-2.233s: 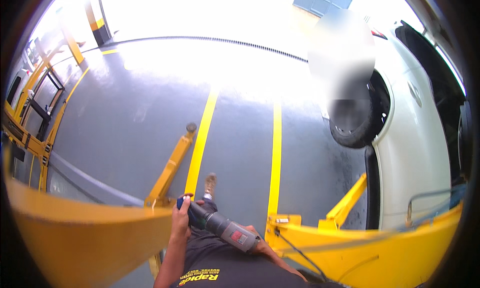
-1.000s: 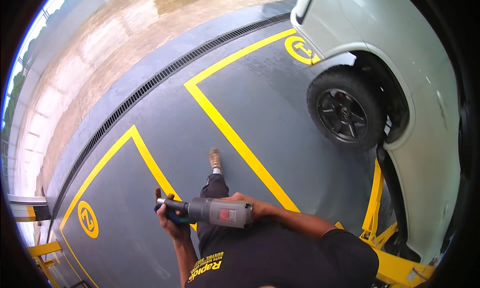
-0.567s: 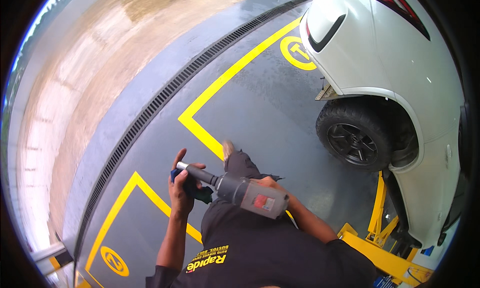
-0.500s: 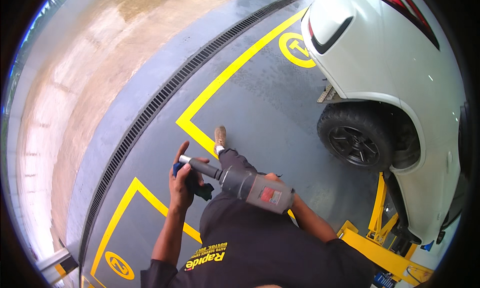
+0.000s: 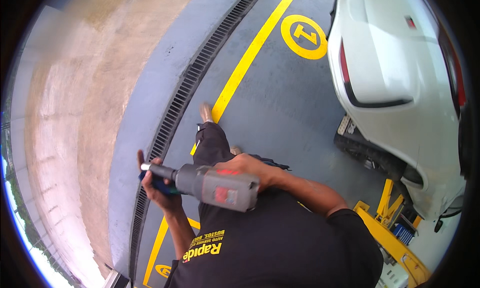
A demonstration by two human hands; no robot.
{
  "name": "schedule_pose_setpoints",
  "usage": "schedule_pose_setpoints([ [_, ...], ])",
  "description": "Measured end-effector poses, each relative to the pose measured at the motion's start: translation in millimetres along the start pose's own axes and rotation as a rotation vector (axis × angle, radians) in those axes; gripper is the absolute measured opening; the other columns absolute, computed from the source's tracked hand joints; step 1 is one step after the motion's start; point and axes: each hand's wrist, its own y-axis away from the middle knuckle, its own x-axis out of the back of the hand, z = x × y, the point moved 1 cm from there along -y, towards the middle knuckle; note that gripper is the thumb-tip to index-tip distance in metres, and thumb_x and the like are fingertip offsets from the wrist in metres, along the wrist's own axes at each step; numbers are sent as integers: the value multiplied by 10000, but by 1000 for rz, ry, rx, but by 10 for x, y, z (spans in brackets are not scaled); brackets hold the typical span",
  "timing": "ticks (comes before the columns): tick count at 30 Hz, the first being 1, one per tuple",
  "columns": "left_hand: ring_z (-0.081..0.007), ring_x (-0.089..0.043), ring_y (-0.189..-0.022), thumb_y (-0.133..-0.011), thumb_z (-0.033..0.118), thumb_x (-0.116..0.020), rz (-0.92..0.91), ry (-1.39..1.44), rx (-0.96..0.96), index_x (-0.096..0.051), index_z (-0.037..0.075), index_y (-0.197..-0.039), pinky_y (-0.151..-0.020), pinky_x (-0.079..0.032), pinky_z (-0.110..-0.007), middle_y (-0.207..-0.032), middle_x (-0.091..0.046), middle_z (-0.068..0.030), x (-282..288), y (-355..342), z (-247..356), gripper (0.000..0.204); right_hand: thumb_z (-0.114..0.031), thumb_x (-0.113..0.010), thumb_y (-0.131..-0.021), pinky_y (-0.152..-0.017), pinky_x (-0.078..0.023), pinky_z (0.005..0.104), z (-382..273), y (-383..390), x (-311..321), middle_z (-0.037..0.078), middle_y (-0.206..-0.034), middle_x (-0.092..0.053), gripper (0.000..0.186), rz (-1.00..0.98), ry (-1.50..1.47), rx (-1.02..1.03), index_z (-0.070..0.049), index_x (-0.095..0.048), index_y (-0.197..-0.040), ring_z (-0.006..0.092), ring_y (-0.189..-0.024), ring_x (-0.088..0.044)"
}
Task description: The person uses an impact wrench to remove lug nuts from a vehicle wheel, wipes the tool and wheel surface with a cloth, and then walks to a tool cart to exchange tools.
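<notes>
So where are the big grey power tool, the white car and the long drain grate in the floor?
Grey power tool [image 5: 220, 188], head view: on the middle of its grey body.
White car [image 5: 395, 63], head view: on its white rear panel.
Drain grate [image 5: 187, 90], head view: on the dark slotted strip beside the yellow line.

A grey painted floor [image 5: 280, 103] carries a yellow line [image 5: 245, 63] and a yellow circle marking [image 5: 303, 36]. A long drain grate [image 5: 185, 93] runs beside it, bordering a bright, sunlit concrete strip [image 5: 75, 113]. A white car [image 5: 400, 78] stands at right, above a yellow lift arm [image 5: 395, 238].
</notes>
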Motion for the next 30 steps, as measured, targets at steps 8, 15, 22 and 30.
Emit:
schedule_pose_setpoints([
  [8, -99, -499, -567, -996, 205, -495, -10, 47, 77, -363, 121, -1545, -621, -528, -268, -1058, -628, -122, -1456, -3215, -251, 571, -293, -755, -748, -776, -543, 464, 626, -2168, 2370, 162, -939, -710, 478, 49, 67, -74, -83, -594, -1146, 401, -917, -693],
  [15, -120, -557, -568, -970, 241, -514, -384, -72, 369, -308, 48, -1544, -587, -523, -237, -1109, -674, -246, -4063, -5767, -769, 640, -154, -690, -875, -763, -542, 330, 656, -2818, 4860, 86, -917, -676, 238, 484, -46, -190, -51, -645, -1085, 272, -811, -694],
  [22, -103, -568, -583, -970, 248, -502, -607, -267, 553, -302, 9, -1569, -637, -528, -230, -1172, -693, -282, -6418, -7784, -2045, 675, -108, -671, -938, -815, -540, 291, 1248, -3277, 7433, 41, -986, -707, 192, 813, -155, -124, -16, -667, -1106, 102, -881, -671],
  [30, -92, -554, -585, -993, 219, -521, -503, -23, 432, -235, 103, -1625, -562, -515, -214, -1198, -673, -260, -8295, -9648, -2676, 703, -208, -781, -769, -810, -536, 339, 1171, -4254, 10352, 102, -956, -696, 430, 678, -229, -62, -8, -646, -1126, 222, -873, -703],
])
